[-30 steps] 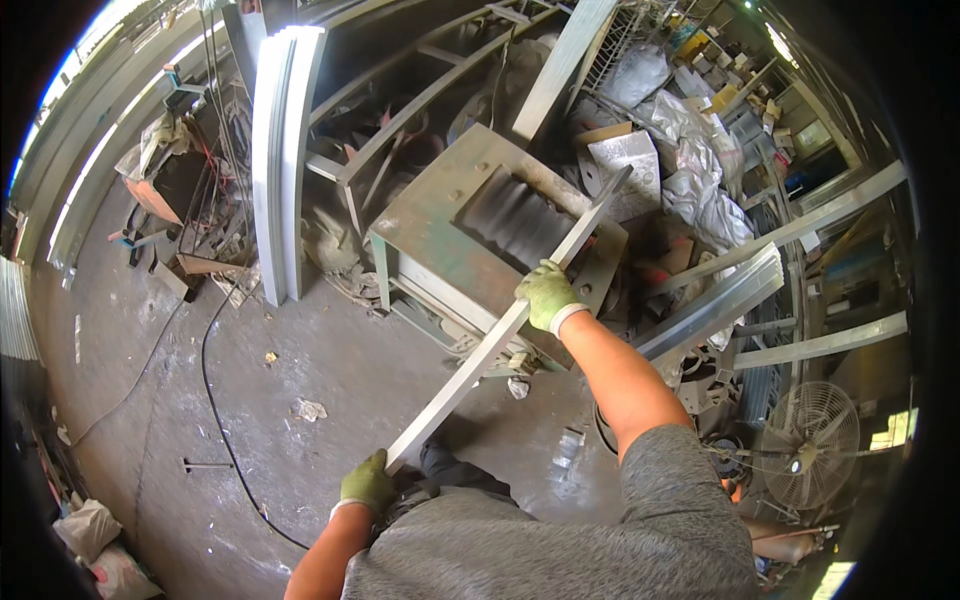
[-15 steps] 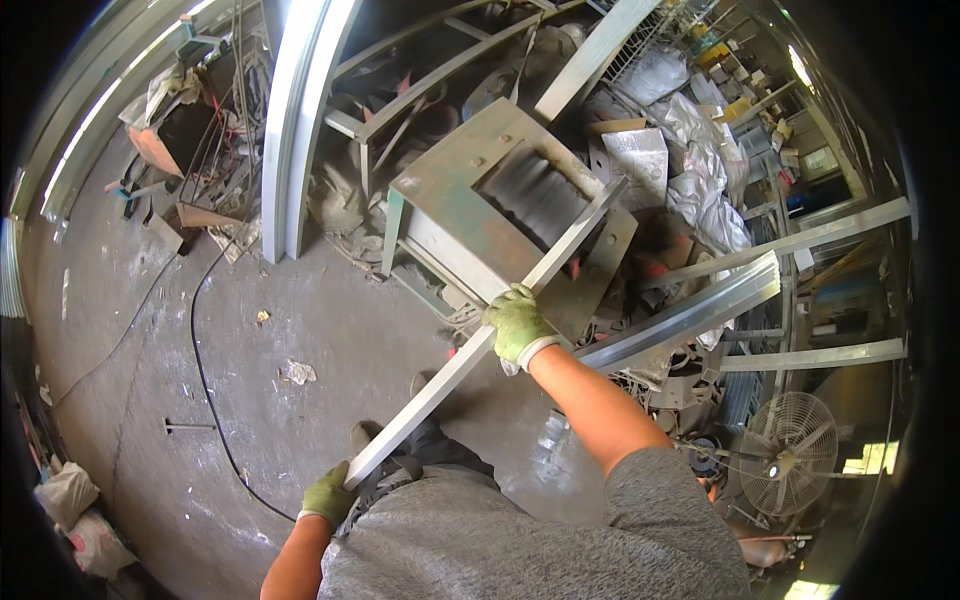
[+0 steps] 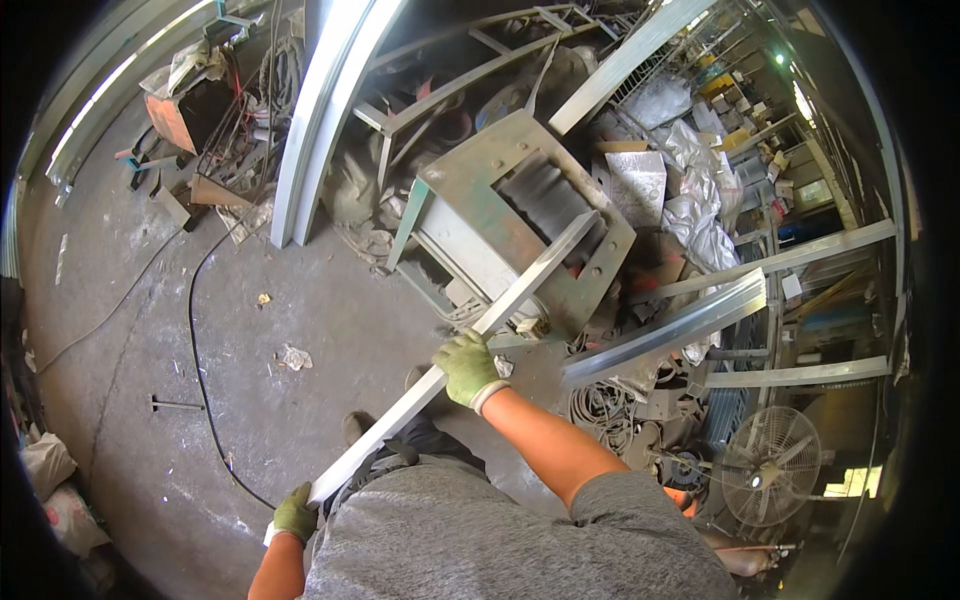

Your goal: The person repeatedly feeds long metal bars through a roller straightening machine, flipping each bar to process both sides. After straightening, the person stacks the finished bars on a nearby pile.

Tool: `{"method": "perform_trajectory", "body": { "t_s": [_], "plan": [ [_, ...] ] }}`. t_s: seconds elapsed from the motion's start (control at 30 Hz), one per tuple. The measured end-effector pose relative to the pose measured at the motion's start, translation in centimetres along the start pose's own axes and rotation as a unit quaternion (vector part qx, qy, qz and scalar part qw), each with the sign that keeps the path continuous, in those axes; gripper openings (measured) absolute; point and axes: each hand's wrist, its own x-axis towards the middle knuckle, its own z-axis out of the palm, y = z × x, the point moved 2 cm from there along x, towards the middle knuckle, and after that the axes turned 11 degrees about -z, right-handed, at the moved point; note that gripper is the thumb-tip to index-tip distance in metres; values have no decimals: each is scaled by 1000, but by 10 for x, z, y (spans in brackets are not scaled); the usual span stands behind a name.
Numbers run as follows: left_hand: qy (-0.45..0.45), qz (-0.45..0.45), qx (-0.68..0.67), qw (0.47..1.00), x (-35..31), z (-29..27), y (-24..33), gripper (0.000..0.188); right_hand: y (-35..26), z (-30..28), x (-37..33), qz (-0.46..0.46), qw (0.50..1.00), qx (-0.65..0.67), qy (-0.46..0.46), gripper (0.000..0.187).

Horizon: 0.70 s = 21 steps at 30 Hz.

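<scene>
in the head view, the person holds a long pale metal strip [image 3: 470, 335] with both gloved hands, and it runs as a diagonal from the lower left up to the right; the left hand [image 3: 296, 514] is closed around the near end, low beside the body, and the right hand [image 3: 470, 368] is wrapped around the strip near its middle, with the arm stretched forward, so the long piece is carried at two places and does not sag or swing, i think; the far end of the strip lies over the dark opening of a rusty green machine [image 3: 520, 215] that stands on the concrete floor [image 3: 150, 300], and it seems to rest on the machine's plate, but i cannot tell if it really touches; a black cable [image 3: 193, 330] lies on the floor to the left, well apart from the hands, and a round fan [image 3: 770, 465] stands at the right among other metal profiles [image 3: 670, 330]
</scene>
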Motion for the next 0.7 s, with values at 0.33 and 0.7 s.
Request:
{"method": "perform_trajectory", "body": {
  "t_s": [0.33, 0.7],
  "plan": [
    [-117, -106, -105, 982, 39, -58, 134, 34, 108, -36, 11, -56, 991, 108, 48, 45],
    [-115, -71, -195, 972, 69, -76, 233, 50, 188, -51, 53, 22, 950, 113, 290, 23]
  ]
}}
